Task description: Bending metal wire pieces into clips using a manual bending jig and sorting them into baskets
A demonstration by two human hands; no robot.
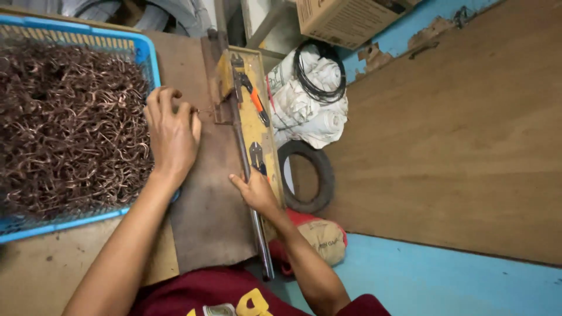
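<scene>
My left hand (171,133) rests on the dark metal plate (208,216) beside the blue basket, its fingertips pinching a small copper wire piece (203,111) against the cutter's head. My right hand (256,191) grips the long steel lever handle (252,193) of the bench cutter, which runs from the yellow mount (253,117) down toward my lap. The blue plastic basket (146,55) at the left is heaped with bent copper wire pieces (70,129).
Pliers with an orange handle (255,99) and another dark tool lie on the yellow mount. On the floor to the right lie a white sack with a black cable coil (319,76), a rubber tyre (321,175), a tan sack (322,240), a cardboard box and a wooden board.
</scene>
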